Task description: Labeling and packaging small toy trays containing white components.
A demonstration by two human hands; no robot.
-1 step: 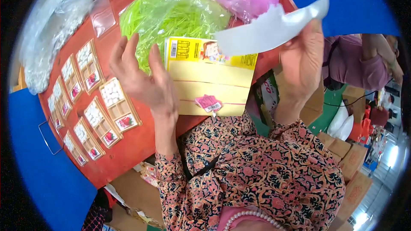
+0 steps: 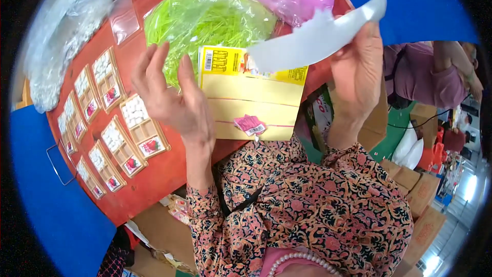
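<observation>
White sheet (image 2: 319,42) shifted toward nine o'clock, pinched by my right hand (image 2: 361,69), its raggedness perhaps inviting tearing, left hand (image 2: 176,98) empty.

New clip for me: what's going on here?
A person's right hand pinches a white sheet that partly covers the top of a yellow card in view. The left hand is open beside the card; whether it touches is unclear. Small trays with white pieces sit in two rows on the red table.
</observation>
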